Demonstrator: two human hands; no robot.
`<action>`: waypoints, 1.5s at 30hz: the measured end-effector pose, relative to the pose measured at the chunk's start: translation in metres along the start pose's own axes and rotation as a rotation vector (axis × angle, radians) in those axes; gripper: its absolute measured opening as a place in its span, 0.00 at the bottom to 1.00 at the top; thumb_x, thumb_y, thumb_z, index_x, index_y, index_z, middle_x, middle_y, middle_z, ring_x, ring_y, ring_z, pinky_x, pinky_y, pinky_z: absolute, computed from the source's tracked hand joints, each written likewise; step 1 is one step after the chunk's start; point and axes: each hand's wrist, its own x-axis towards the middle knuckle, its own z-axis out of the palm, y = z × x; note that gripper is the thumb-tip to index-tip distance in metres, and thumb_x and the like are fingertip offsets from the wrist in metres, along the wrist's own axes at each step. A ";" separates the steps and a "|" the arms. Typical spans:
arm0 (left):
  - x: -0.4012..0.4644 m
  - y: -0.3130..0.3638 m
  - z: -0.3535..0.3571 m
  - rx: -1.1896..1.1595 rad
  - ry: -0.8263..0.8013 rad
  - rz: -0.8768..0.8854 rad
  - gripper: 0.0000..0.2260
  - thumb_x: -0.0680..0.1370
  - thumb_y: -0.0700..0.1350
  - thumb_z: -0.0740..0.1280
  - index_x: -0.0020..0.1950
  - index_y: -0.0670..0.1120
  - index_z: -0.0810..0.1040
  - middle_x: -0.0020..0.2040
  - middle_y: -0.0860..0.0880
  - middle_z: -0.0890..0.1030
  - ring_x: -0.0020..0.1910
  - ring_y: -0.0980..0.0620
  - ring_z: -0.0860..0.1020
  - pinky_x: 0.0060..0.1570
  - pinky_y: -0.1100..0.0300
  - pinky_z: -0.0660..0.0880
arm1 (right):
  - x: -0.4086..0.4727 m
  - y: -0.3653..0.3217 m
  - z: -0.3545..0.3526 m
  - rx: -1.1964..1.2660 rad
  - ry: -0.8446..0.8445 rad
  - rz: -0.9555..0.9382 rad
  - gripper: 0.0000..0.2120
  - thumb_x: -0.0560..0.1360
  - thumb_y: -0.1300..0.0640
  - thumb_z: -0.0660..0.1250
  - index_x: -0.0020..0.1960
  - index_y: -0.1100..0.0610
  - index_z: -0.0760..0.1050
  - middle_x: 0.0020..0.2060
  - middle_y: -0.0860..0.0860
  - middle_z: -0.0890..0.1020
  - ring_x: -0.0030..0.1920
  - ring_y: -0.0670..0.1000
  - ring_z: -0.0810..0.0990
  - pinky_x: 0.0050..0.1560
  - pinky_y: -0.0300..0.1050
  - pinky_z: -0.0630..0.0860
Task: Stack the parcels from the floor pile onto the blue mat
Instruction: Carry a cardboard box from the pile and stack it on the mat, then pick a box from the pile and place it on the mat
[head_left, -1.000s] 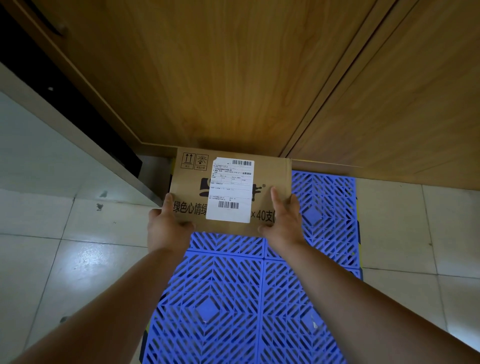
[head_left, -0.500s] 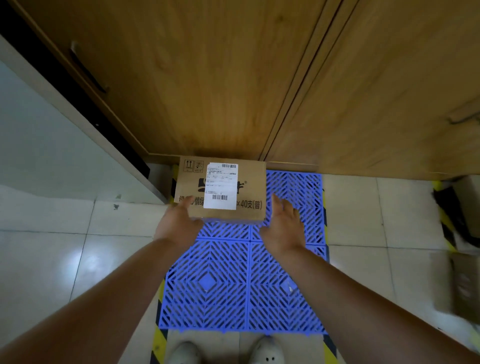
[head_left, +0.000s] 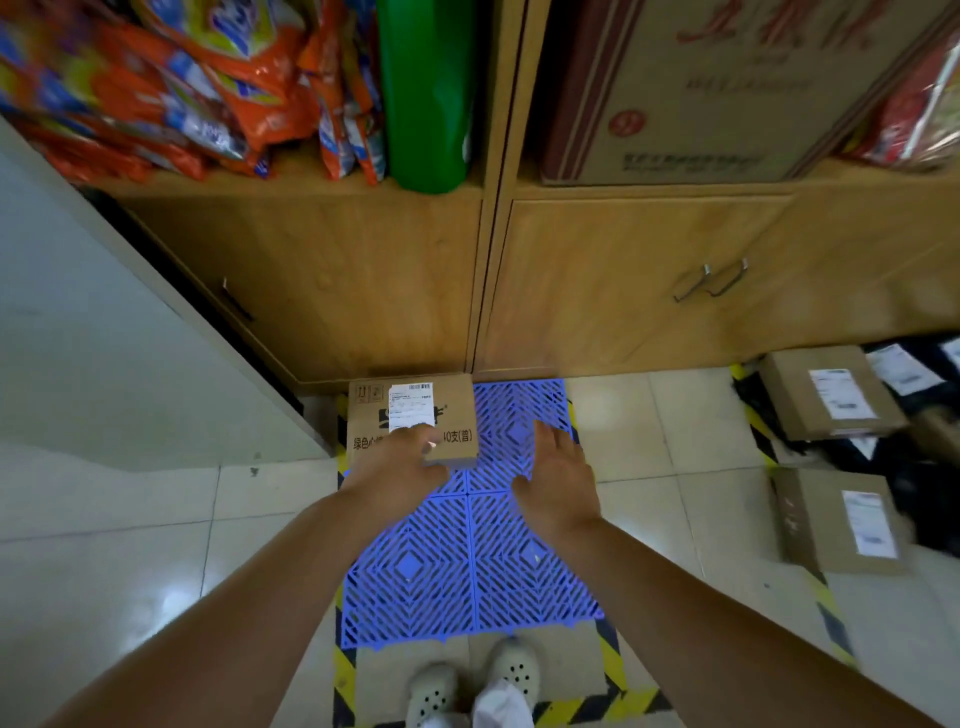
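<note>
2 pale perforated clogs (head_left: 470, 686) stand at the near edge of the blue mat (head_left: 467, 566). Above it, the right hand (head_left: 558, 478) hovers with fingers spread, holding nothing. The left hand (head_left: 400, 467) lies over the near edge of the cardboard parcel (head_left: 410, 421), fingers relaxed; contact is unclear. The parcel sits on the mat's far-left corner against the wooden cabinet (head_left: 363, 291). More parcels (head_left: 836, 457) lie on the floor at right.

Bare forearms; seemingly pale perforated clogs (head_left: 470, 686)

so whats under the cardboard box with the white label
The brown cardboard box sits on the far left corner of the blue slatted plastic mat; the mat and floor beneath it are covered.
</note>
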 end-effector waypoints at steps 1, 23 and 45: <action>-0.010 0.011 -0.004 -0.014 -0.002 0.006 0.22 0.76 0.50 0.65 0.70 0.50 0.68 0.67 0.49 0.72 0.57 0.49 0.76 0.51 0.53 0.77 | -0.011 0.001 -0.010 0.012 -0.002 0.012 0.34 0.77 0.54 0.62 0.77 0.56 0.49 0.74 0.54 0.58 0.73 0.56 0.58 0.68 0.52 0.63; -0.160 0.261 0.128 -0.105 -0.241 0.215 0.17 0.80 0.50 0.61 0.67 0.48 0.70 0.64 0.47 0.73 0.60 0.48 0.73 0.55 0.55 0.69 | -0.239 0.165 -0.194 0.403 0.297 0.400 0.32 0.77 0.54 0.63 0.76 0.56 0.52 0.70 0.54 0.64 0.70 0.55 0.62 0.67 0.49 0.65; -0.232 0.511 0.388 -0.164 -0.220 0.348 0.10 0.77 0.44 0.62 0.58 0.50 0.75 0.48 0.49 0.75 0.47 0.50 0.74 0.48 0.57 0.71 | -0.374 0.528 -0.303 0.589 0.401 0.630 0.27 0.76 0.57 0.64 0.72 0.58 0.60 0.68 0.58 0.66 0.66 0.58 0.68 0.62 0.50 0.71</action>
